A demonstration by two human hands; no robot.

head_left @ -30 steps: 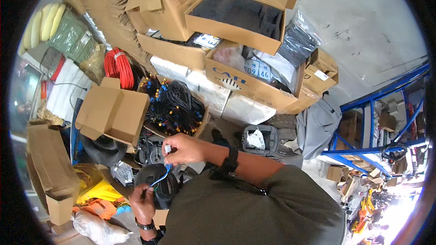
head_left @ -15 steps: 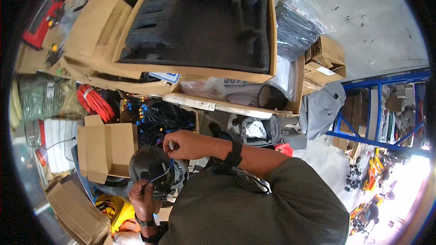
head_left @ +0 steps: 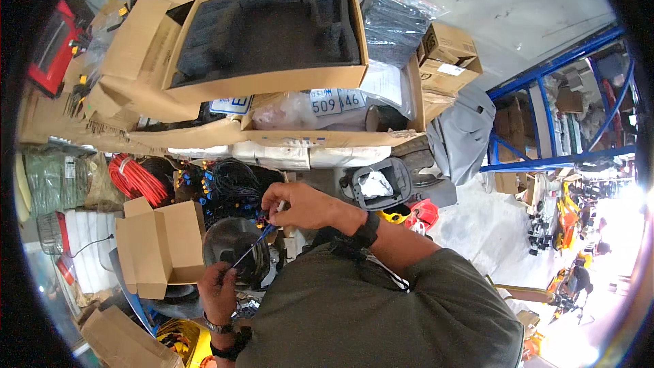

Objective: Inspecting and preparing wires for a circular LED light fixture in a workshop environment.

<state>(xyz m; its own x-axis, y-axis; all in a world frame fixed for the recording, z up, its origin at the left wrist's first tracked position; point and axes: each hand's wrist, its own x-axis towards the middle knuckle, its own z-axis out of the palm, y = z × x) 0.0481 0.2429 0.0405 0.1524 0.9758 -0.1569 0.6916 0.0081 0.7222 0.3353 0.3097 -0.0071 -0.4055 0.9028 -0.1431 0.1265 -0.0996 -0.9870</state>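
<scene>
My right hand (head_left: 296, 206) pinches the upper end of a thin blue wire (head_left: 253, 246), near a small white connector. My left hand (head_left: 216, 291) grips the lower end of the same wire, so it runs taut and slanted between both hands. Behind the wire lies a round black helmet-like part (head_left: 235, 249) with a shiny surface. A black watch sits on my right wrist, a bracelet on my left.
A large open cardboard box (head_left: 272, 34) lined with dark foam stands ahead. A smaller open carton (head_left: 160, 245) is at the left, with red cable coils (head_left: 136, 177) and black wire bundles (head_left: 231, 180) beside it. Blue shelving (head_left: 565, 116) rises at the right.
The view has tilted so the foam-lined box fills the top. Both hands stay on the blue wire, now stretched straighter between them.
</scene>
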